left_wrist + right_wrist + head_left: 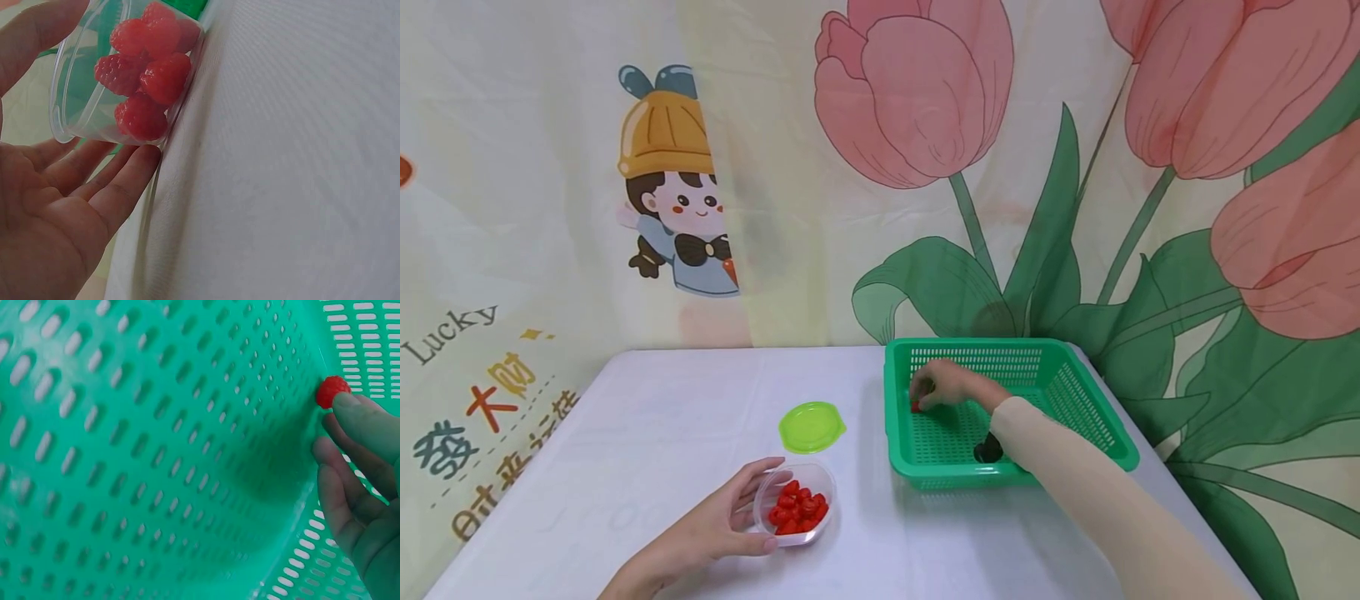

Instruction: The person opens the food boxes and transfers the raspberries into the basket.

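My left hand holds a clear plastic tub from its left side, thumb at the front and fingers round the back. Several red raspberries lie in the tub, which stands on the table; the left wrist view shows the raspberries through its wall. My right hand reaches down into a green perforated basket. At the basket's left end it pinches a single raspberry, with the thumb against the fruit. The index fingertip is partly hidden behind it.
A lime-green lid lies flat on the table behind the tub, left of the basket. A white cloth covers the table. Behind it hangs a printed curtain with tulips. The wrist camera sits under my right sleeve.
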Demonstrator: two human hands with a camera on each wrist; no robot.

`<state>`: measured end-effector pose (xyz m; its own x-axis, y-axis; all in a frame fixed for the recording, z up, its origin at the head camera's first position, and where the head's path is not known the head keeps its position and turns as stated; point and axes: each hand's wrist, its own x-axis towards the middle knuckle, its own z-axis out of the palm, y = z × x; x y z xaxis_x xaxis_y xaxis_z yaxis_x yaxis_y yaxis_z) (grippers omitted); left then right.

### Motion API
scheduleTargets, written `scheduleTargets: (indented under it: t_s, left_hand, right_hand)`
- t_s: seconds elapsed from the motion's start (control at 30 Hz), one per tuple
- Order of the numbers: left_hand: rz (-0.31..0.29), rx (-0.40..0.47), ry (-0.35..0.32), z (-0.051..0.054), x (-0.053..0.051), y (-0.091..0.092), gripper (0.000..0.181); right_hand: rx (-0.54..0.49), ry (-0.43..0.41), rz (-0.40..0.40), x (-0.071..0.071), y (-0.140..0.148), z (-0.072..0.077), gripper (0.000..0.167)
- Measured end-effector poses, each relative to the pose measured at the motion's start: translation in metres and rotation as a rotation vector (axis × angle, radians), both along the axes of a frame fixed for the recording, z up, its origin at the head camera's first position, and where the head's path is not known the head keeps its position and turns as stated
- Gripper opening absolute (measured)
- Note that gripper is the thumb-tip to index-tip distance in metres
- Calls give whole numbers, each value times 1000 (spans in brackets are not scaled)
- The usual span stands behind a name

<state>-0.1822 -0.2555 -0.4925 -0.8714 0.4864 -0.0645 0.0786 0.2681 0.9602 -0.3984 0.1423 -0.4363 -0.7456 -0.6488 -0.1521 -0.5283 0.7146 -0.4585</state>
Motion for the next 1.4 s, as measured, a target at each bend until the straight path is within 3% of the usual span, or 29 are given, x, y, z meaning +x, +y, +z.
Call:
scheduleTargets:
  t_s: [0.3, 0.53, 0.77, 1.1, 1.4]
  left_hand:
    - [-7, 11, 14, -1, 2, -1, 94]
    - [-11, 12, 7, 0, 2, -1, 94]
    - [-8, 14, -10, 1, 1, 0, 94]
    - [1, 8, -18, 1, 2, 0, 95]
    - [-3, 7, -8, -1, 0, 0, 94]
  right_hand:
    - [-27, 41, 37, 6, 6, 25, 26]
    - [-84, 73, 86, 25, 9, 54, 25]
    - [-137, 88, 138, 45, 6, 70, 25]
    - [-246, 90, 229, 85, -25, 80, 24]
    - [-222, 47, 266, 107, -53, 69, 26]
